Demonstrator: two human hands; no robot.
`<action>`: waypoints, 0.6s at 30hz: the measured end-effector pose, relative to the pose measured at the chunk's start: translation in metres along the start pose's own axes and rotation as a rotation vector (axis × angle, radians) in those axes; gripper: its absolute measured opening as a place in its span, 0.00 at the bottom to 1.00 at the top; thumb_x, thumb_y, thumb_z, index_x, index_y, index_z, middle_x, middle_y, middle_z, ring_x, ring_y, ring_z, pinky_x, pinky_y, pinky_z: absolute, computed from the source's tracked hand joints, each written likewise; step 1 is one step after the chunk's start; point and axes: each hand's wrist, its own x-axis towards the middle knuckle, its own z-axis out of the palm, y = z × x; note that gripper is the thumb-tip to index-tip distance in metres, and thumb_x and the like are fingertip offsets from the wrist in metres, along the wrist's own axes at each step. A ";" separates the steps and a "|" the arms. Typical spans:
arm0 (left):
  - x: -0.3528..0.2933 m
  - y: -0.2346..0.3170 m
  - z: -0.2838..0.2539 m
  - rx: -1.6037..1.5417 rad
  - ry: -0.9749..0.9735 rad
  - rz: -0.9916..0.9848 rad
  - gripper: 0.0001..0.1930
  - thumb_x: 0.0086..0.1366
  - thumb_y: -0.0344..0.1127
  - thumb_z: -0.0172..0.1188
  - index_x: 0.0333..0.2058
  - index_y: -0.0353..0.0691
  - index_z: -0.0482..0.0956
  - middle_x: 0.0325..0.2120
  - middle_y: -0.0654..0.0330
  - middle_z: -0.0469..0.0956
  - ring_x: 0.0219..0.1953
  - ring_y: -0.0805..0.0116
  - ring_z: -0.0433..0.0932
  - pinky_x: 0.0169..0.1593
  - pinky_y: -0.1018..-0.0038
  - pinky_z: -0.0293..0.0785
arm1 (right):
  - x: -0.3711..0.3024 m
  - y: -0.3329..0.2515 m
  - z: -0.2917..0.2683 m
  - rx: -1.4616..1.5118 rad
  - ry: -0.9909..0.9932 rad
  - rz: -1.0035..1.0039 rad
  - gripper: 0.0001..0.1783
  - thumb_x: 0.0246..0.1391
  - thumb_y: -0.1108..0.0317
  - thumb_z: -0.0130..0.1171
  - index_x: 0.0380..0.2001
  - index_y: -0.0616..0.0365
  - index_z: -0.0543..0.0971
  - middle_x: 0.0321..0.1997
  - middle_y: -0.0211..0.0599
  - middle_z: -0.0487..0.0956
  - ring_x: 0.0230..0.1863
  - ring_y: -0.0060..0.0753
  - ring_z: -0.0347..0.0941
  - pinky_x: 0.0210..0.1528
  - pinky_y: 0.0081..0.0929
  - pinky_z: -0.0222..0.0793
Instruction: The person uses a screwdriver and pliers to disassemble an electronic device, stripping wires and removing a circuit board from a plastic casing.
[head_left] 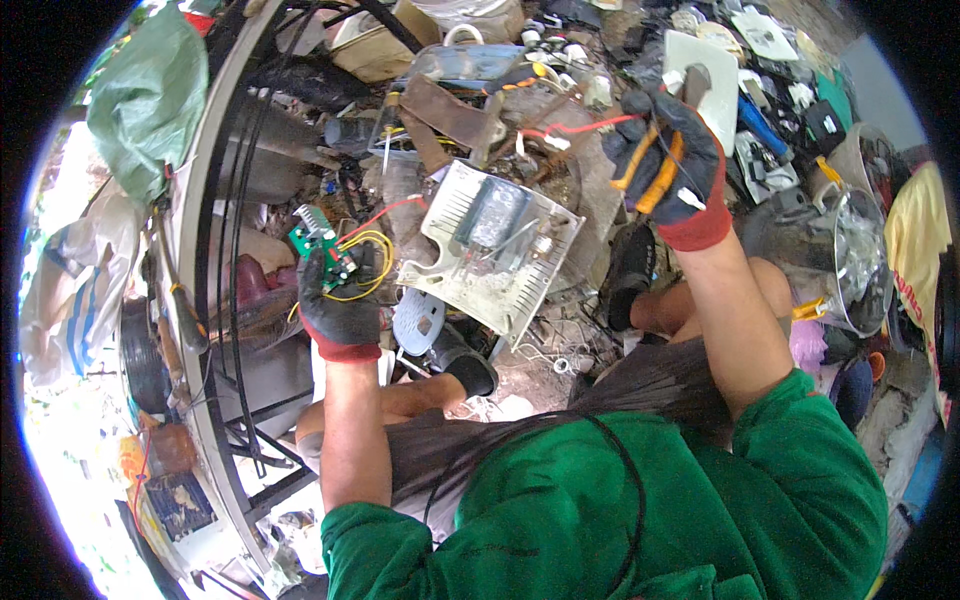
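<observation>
Over littered ground [515, 382], left grip [336, 306] closes on a circuit board [317, 238], right grip [695, 165] around orange-handled tool [660, 186].

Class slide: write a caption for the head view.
Gloved left hand holds a green circuit board; gloved right hand holds an orange-handled tool.

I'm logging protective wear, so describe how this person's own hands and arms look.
The left hand and right hand wear matching dark grey-black work gloves with red fabric cuffs at the wrists. The forearms are bare up to short, plain green cloth sleeves.
</observation>
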 end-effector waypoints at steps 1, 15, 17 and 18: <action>-0.002 0.002 0.006 0.013 0.016 0.000 0.17 0.67 0.41 0.51 0.47 0.34 0.74 0.43 0.45 0.78 0.46 0.49 0.79 0.55 0.55 0.74 | -0.001 -0.001 0.003 0.007 0.011 0.040 0.13 0.61 0.62 0.53 0.43 0.56 0.79 0.43 0.41 0.82 0.40 0.38 0.80 0.46 0.42 0.78; -0.024 0.051 0.046 -0.127 -0.089 0.070 0.19 0.67 0.45 0.53 0.50 0.39 0.75 0.41 0.53 0.80 0.41 0.53 0.81 0.49 0.50 0.78 | -0.007 0.011 0.039 0.152 0.043 0.148 0.07 0.58 0.67 0.53 0.39 0.53 0.71 0.34 0.28 0.74 0.32 0.26 0.71 0.40 0.32 0.66; -0.024 0.046 0.051 -0.112 0.035 0.049 0.19 0.67 0.45 0.52 0.49 0.38 0.75 0.38 0.51 0.81 0.38 0.52 0.81 0.48 0.53 0.78 | -0.009 0.008 0.035 0.253 -0.048 0.203 0.07 0.57 0.66 0.53 0.38 0.53 0.71 0.34 0.27 0.73 0.32 0.26 0.70 0.39 0.32 0.64; -0.024 0.042 0.052 -0.097 0.038 0.040 0.19 0.68 0.46 0.51 0.48 0.37 0.75 0.38 0.51 0.81 0.38 0.53 0.81 0.48 0.54 0.78 | -0.009 0.006 0.032 0.290 -0.094 0.222 0.07 0.58 0.64 0.52 0.37 0.53 0.72 0.35 0.27 0.73 0.33 0.27 0.70 0.39 0.33 0.65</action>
